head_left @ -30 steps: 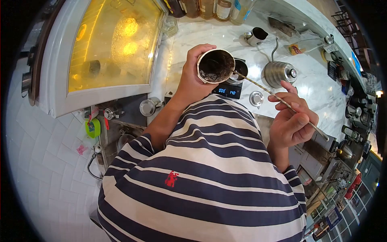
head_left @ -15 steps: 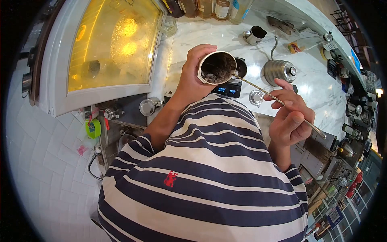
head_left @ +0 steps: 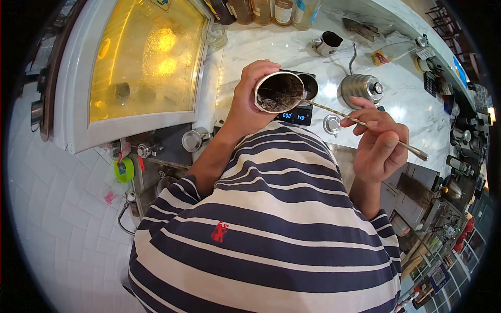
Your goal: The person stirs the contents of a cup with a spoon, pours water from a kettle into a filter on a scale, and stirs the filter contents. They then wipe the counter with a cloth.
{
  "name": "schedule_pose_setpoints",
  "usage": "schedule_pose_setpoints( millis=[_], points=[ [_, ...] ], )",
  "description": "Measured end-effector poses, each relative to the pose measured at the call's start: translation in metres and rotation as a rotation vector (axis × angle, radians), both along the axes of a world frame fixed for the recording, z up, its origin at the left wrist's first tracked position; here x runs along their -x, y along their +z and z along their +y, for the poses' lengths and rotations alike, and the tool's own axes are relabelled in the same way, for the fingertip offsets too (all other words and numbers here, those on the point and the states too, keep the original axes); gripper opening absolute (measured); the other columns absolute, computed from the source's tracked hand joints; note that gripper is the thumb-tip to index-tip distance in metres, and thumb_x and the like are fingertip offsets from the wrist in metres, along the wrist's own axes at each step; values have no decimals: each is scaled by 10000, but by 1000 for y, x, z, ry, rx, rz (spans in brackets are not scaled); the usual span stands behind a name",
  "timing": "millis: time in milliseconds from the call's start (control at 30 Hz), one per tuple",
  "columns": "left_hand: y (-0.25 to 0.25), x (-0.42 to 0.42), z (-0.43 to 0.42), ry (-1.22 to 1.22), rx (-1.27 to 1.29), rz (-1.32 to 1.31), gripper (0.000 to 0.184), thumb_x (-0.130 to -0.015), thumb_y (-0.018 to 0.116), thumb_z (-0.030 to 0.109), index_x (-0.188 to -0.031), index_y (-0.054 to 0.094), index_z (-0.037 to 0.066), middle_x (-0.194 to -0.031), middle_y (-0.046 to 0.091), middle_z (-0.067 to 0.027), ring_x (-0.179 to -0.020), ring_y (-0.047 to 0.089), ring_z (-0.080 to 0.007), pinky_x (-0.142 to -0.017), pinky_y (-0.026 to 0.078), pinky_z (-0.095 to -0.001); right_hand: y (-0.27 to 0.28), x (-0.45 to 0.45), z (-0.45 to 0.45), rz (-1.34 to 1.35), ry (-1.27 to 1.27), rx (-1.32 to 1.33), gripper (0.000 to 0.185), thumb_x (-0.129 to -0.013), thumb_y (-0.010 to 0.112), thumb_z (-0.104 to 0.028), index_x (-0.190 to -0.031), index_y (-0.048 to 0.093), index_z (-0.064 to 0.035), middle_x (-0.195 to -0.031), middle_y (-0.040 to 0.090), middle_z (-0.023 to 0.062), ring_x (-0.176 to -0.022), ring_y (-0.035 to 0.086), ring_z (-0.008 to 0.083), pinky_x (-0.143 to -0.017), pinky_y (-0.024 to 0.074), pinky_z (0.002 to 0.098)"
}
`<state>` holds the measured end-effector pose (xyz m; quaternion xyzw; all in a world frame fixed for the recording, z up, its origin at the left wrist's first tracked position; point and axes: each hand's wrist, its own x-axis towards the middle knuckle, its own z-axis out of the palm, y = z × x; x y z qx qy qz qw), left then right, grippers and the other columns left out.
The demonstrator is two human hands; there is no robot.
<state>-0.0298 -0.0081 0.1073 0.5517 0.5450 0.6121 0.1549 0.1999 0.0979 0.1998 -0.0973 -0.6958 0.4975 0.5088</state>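
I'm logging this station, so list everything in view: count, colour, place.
cup: 1, pale rim, dark inside, left hand
twisted rod: 1, metallic, right hand to cup
scale: 1, black, behind cup
round container: 1, dark, on scale
kettle: 1, silver, right of scale
pitcher: 1, silver, beyond kettle
round metal piece: 1, silver, right of scale
bottles: at least 5, dark to clear, top edge
cabinet: 1, white, yellow-lit, left
glass: 1, clear, beside cabinet
handled metal pieces: at least 2, silver, below cabinet
green ring: 1, green, lower left
labelled package: 1, clear, beyond kettle
counter: 1, white, centre
right-edge clutter: too small to count
shirt: 1, navy-cream, bottom
left hand: 1, bare, on cup
right hand: 1, bare, on rod
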Motion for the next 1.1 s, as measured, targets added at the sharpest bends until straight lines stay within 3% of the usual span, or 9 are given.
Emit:
schedule_pose_setpoints(
  millis=[200,300,433,600,700,833,1100],
  points=[
    [-5,2,-1,-38,19,55,792,-703,921,-10,-1388,532,72,-1419,593,-163,-1403,522,-325,-1189,401,-429,-1,-6,2,7,-25,83,366,-1160,417,-327,-1049,563,-11,-803,668,155,-710,711,279,-962,551,611],
    [-4,-3,1,-6,8,-24,757,-653,918,-35,-1330,594,66,-1333,606,-125,-1340,544,-317,-1142,429,-393,-3,-8,4,41,-59,141,364,-1168,392,-317,-1041,549,-14,-796,663,158,-711,708,278,-966,557,595],
    [-9,-2,1,3,52,-32,769,-658,923,-19,-1343,583,66,-1339,599,-120,-1335,552,-309,-1131,444,-380,-7,-10,10,60,-121,249,346,-1173,381,-279,-1020,544,-14,-767,651,149,-705,707,274,-961,573,561],
    [-18,-2,-3,-35,224,-82,807,-719,887,-61,-1422,511,68,-1415,584,-126,-1338,578,-236,-1151,445,-351,-26,-16,20,76,-247,573,346,-1165,429,-275,-988,555,-6,-724,623,118,-695,706,282,-921,595,492],
    [-23,-4,-2,-23,247,-129,773,-690,902,6,-1381,567,94,-1349,583,-117,-1283,573,-289,-1080,476,-362,-43,-19,30,78,-324,761,344,-1158,455,-276,-976,565,-5,-716,610,105,-695,704,288,-874,600,450],
    [-19,-1,-3,15,358,-14,779,-756,824,-39,-1451,487,62,-1380,605,-115,-1298,603,-226,-1118,461,-347,-55,-37,40,118,-375,904,328,-1153,470,-265,-976,574,-8,-724,613,100,-709,704,294,-826,599,419],
    [-39,8,-3,167,493,-4,791,-772,775,-38,-1481,432,37,-1346,642,-141,-1264,638,-237,-1103,475,-366,-62,-68,54,128,-535,813,328,-1147,482,-274,-999,559,9,-741,630,113,-729,715,305,-821,605,421]
  ],
)
